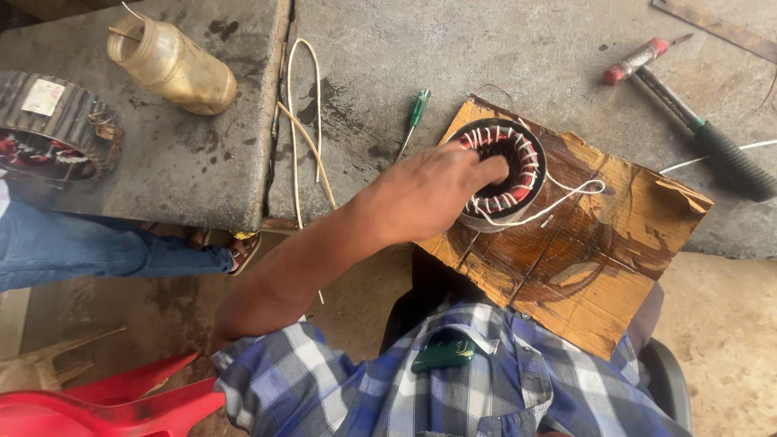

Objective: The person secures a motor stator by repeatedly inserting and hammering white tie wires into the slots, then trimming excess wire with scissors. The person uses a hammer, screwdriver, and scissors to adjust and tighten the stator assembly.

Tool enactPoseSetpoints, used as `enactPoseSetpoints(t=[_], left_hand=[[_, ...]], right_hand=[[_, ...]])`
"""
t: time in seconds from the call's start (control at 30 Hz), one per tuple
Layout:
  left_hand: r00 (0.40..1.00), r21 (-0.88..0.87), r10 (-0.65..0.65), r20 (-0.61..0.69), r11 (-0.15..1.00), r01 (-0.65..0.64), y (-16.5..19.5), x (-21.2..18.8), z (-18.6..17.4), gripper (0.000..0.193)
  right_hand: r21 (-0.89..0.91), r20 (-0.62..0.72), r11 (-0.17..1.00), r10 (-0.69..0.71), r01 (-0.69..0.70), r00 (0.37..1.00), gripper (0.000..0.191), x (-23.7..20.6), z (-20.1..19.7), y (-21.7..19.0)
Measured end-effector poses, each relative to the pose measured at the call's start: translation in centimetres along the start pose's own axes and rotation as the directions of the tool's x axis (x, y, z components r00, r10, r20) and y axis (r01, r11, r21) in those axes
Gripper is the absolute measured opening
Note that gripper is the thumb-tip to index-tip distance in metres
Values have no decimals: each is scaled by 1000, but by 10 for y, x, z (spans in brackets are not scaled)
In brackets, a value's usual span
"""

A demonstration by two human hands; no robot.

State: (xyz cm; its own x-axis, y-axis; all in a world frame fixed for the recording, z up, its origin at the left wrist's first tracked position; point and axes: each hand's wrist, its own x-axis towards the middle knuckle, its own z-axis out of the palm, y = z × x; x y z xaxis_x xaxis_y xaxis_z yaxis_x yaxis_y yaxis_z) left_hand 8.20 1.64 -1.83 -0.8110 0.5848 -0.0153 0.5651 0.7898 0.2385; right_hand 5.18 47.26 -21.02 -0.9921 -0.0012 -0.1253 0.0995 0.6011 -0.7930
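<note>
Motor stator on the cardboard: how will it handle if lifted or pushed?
The stator looks like a metal ring packed with copper windings, so probably heavy for its size and stiff. Lying flat on the cardboard, it is unlikely to roll. Its loose white leads look floppy and may snag.

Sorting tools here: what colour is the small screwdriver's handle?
Green, on the screwdriver, seen in the head view.

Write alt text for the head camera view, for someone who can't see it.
A person's left hand reaches into a round motor stator with red windings, set on brown cardboard over a grey concrete slab. A green screwdriver, hammer and plastic jar lie nearby.
</note>
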Motion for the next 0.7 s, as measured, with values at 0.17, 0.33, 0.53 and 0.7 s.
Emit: enactPoseSetpoints(t=[0.17,0.33,0.53,0.7], left_hand=[[993,13,-67,-101,998,68,15,-23,12,39],[977,-64,-35,-212,998,22,22,-31,23,39],[982,-128,-53,-183,991,30,35,-32,31,25],[965,-143,-36,-260,990,-1,37,-31,39,23]], right_hand=[[421,39,904,-94,69,995,48,-20,14,34],[674,71,726,-246,135,967,51,-33,28,35],[841,88,504,-485,196,870,55,-52,30,-10],[891,266,455,-526,3,808,56,-82,45,-46]])
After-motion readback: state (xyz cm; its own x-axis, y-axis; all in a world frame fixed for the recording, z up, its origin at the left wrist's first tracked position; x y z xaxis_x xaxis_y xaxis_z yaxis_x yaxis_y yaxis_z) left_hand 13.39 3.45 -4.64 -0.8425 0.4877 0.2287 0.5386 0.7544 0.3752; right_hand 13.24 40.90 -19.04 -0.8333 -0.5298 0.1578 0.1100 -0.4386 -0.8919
